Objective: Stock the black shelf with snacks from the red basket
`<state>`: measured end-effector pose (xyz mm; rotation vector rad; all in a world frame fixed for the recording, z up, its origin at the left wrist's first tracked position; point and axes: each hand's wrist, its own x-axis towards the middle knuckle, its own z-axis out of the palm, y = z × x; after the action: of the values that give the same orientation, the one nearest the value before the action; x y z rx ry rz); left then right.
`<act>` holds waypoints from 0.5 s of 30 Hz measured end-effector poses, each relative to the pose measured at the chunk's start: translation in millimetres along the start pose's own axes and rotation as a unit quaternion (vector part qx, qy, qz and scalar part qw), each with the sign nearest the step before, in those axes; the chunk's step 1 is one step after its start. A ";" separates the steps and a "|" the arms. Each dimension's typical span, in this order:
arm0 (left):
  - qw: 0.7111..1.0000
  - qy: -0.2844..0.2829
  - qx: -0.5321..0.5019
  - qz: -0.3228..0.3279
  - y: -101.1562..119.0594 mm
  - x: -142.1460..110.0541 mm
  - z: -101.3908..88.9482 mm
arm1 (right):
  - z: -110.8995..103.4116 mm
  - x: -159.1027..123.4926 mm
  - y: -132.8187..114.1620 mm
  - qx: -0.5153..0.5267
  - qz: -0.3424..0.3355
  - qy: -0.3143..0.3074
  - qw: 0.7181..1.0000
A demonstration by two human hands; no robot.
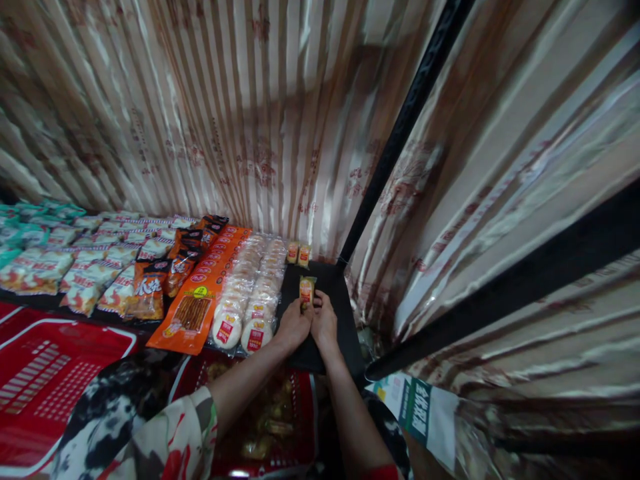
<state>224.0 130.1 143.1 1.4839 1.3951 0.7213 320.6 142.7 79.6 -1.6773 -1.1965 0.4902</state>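
A small yellow snack packet (307,289) with a red label stands above the black shelf (336,288), its lower end between my hands. My left hand (294,325) is closed on the packet from the left. From the right, my right hand (325,321) is closed at its lower edge, fingers curled and the thumb side against my left hand. Just beyond are two similar packets, a left one (293,253) and a right one (303,255), at the shelf's back edge. Rows of round white wrapped cakes (259,303) lie close to my left hand.
Orange snack bags (196,293) and white snack packs (95,280) fill the shelf leftward. A red basket (120,347) stands at the left; another red basket (311,427) with wrapped items is below my arms. Black posts (395,147) and pleated sheeting (260,120) border the shelf.
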 end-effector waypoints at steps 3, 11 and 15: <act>1.000 -0.004 0.000 -0.002 1.8 11.9 3.4 | 1.8 14.8 3.1 -0.024 -0.003 0.000 1.000; 1.000 -0.009 0.004 -0.008 -1.9 46.4 17.3 | 10.0 40.2 16.7 -0.022 0.003 0.011 1.000; 1.000 -0.012 0.014 -0.021 -0.8 57.3 24.8 | 15.0 48.9 24.3 -0.011 0.010 0.035 0.999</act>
<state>256.1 179.6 122.6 1.4765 1.4197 0.6574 342.1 191.9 61.7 -1.7130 -1.1377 0.4286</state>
